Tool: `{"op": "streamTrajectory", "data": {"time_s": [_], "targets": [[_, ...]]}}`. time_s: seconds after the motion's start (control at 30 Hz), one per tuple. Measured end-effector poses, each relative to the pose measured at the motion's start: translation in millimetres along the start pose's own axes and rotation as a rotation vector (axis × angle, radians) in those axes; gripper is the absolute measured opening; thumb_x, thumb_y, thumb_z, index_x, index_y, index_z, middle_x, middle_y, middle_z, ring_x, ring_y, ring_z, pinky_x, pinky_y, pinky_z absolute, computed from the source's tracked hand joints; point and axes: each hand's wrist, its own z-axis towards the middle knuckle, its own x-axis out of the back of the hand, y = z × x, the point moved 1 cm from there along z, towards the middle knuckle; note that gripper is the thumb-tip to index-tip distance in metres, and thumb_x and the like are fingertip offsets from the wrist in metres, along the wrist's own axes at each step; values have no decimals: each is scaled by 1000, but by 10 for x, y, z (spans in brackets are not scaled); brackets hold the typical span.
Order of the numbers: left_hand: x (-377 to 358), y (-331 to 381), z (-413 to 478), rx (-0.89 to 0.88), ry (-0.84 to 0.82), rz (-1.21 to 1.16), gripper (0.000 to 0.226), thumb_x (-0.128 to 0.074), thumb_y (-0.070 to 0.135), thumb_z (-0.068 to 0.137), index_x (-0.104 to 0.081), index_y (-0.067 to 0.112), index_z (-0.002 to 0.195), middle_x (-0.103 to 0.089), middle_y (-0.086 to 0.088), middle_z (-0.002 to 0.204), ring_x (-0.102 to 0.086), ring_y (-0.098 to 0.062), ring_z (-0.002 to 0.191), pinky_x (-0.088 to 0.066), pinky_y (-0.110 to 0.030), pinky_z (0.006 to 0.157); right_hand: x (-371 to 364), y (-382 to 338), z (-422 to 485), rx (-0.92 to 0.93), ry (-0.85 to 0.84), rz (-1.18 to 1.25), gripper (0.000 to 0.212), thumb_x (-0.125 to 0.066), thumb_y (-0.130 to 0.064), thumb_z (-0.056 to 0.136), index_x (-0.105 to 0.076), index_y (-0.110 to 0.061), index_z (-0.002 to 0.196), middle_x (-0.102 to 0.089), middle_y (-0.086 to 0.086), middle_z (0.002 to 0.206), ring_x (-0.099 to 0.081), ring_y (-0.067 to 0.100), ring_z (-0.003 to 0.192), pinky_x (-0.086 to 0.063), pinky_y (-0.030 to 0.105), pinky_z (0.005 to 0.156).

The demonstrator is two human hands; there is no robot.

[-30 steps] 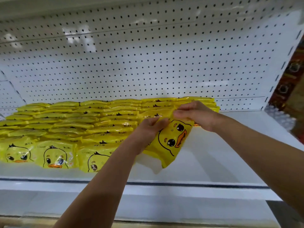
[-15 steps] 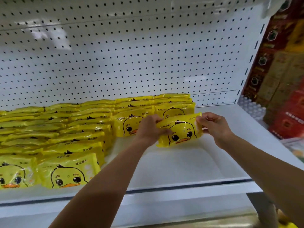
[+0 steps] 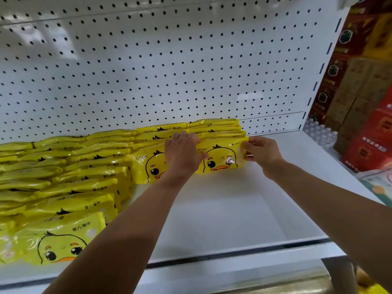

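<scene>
A yellow wipes pack with a cartoon duck face (image 3: 222, 158) stands upright at the front of the rightmost row on the white shelf (image 3: 222, 213). My left hand (image 3: 182, 153) grips its left edge, fingers curled over the top. My right hand (image 3: 262, 152) pinches its right edge. Behind it several more yellow packs (image 3: 214, 126) stand in the same row, up to the pegboard back wall.
Rows of the same duck packs (image 3: 63, 187) fill the shelf's left half, with one large pack (image 3: 61, 240) at the front left. The white pegboard (image 3: 169, 66) backs the shelf. Red and brown cartons (image 3: 369, 102) are stacked beyond the right upright.
The pack went from tilted and lifted to upright, and moved back against the rightmost row. Both hands travelled with it. The view shifted right and closer.
</scene>
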Motion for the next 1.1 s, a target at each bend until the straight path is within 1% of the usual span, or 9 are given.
{"op": "streamTrajectory", "data": {"time_s": [0.17, 0.3, 0.4, 0.5, 0.57, 0.63, 0.73, 0.97, 1.1], "targets": [[4, 0, -27, -22, 38, 28, 55, -71, 52, 80, -55, 25, 125, -53, 1, 123, -42, -22, 121, -32, -35, 98, -15, 24, -54, -21, 54, -60, 9, -63, -6, 90, -66, -12, 97, -65, 1, 82, -61, 17, 76, -54, 30, 69], [99, -7, -189, -7, 133, -35, 54, -73, 47, 80, -54, 24, 125, -52, 0, 123, -43, -22, 120, -32, -34, 95, 23, 43, -175, -9, 208, -140, 26, -65, -12, 90, -62, -12, 116, -61, 2, 104, -57, 17, 97, -45, 28, 85], [221, 5, -462, 156, 122, -450, 42, -74, 35, 82, -61, 17, 118, -60, -3, 114, -54, -21, 106, -40, -32, 86, 49, 42, -403, 6, 266, -92, 29, -62, -11, 91, -60, -11, 120, -60, 2, 107, -57, 18, 99, -45, 28, 90], [364, 110, -894, 381, -6, -1029, 30, -72, 25, 87, -66, 13, 114, -66, 1, 95, -59, -8, 76, -44, -18, 63, 61, 44, -765, 50, 251, -41, 23, -60, -10, 91, -63, -13, 114, -62, -1, 98, -59, 17, 95, -50, 34, 93], [436, 207, -1209, 492, -105, -1264, 21, -68, 23, 91, -66, 15, 111, -67, 1, 90, -59, -7, 68, -42, -17, 57, 72, 48, -1079, 89, 225, -15, 18, -59, -8, 91, -63, -16, 106, -63, -2, 91, -59, 16, 87, -53, 34, 86], [480, 317, -1506, 517, -177, -1381, 13, -65, 23, 93, -65, 17, 106, -68, 1, 86, -59, -10, 67, -41, -20, 56, 119, 48, -1421, 114, 193, 3, 15, -58, -6, 91, -64, -15, 101, -64, 1, 86, -61, 13, 76, -53, 26, 70], [489, 526, -1891, 488, -275, -1399, 10, -63, 23, 95, -65, 17, 102, -70, 2, 82, -59, -12, 65, -41, -23, 57, 273, 88, -1899, 108, 129, -4, 12, -57, -5, 92, -65, -13, 96, -66, 5, 83, -61, 9, 60, -45, 23, 55], [251, 1101, -2610, 409, -527, -1279, 15, -60, 28, 96, -67, 17, 104, -72, 0, 88, -63, -14, 73, -47, -26, 62, 961, 530, -2725, 4, 88, -101, 9, -57, -12, 95, -66, -9, 96, -71, 9, 78, -64, 15, 60, -48, 21, 51], [28, 1500, -3047, 328, -651, -1122, 21, -56, 36, 98, -66, 20, 108, -72, 2, 97, -68, -16, 85, -55, -29, 76, 1526, 951, -3055, -135, 64, -155, 9, -59, -9, 94, -67, -13, 93, -71, 6, 74, -63, 14, 57, -44, 20, 49]]}}
